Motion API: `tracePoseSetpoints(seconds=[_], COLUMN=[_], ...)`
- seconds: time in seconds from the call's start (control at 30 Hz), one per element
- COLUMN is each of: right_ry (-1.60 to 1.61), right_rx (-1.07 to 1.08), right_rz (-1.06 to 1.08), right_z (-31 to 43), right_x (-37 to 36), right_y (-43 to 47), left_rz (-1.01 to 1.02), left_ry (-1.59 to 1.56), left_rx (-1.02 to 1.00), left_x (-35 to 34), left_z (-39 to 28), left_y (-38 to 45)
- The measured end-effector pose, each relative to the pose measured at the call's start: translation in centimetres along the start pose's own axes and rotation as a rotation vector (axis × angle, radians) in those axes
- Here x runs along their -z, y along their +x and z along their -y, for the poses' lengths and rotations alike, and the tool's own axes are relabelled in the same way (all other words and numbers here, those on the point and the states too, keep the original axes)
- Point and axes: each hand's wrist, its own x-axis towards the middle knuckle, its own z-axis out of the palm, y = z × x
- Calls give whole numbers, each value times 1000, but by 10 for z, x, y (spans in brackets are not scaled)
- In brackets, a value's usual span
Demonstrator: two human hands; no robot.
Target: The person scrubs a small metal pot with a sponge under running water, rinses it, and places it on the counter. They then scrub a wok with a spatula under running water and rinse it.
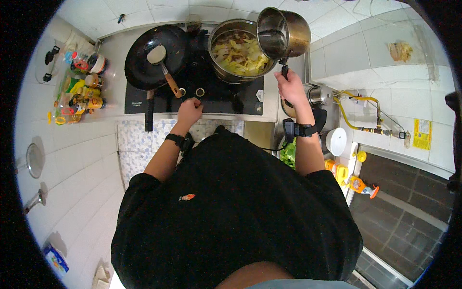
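My right hand point(291, 87) grips the black handle of a metal saucepan point(299, 34), which is tilted with its mouth facing left. The saucepan is held at the right rim of a large steel pot point(231, 76) on the stove. Chopped cabbage point(242, 54) lies in broth inside that pot. My left hand point(190, 111) is loosely curled at the front edge of the black gas cooktop point(223, 103), near a round knob point(200, 92). I see nothing in it. Left of the pot, a black wok point(139, 68) holds a spatula with a wooden handle point(172, 85).
Several seasoning bottles and jars point(85, 90) crowd the left side. Leafy greens point(288, 155) sit low on the right, near a white bowl point(336, 141) and a steel container point(320, 95). A yellow gas pipe point(361, 97) runs along the right wall. The wok's handle point(148, 115) juts past the counter edge.
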Motion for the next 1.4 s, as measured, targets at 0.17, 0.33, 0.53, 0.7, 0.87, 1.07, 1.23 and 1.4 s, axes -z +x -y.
tracePoseSetpoints(seconds=[0.17, 0.33, 0.53, 0.7, 0.87, 1.07, 1.23, 1.4], right_ry=[-366, -458, -489, -546, -352, 618, 1050, 1081], right_rx=[120, 222, 356, 419, 413, -73, -69, -122], right_rz=[-97, -126, -156, -97, -48, 234, 301, 199], right_z=[-1, 2, -5, -19, -22, -16, -31, -80], right_x=[6, 12, 20, 28, 33, 64, 104, 128], right_y=[5, 2, 7, 14, 10, -10, -22, 3], left_rz=[-19, -77, -172, -151, -69, 86, -7, -19], left_ry=[-15, 32, 160, 290, 417, 479, 557, 637], left_rx=[25, -20, -35, -43, -18, 88, 17, -29], left_x=[-4, -9, -9, -8, -10, -16, -23, -26], left_z=[1, -1, -12, -26, -32, -37, -33, -30], left_y=[-3, 1, 14, 23, 35, 48, 46, 56])
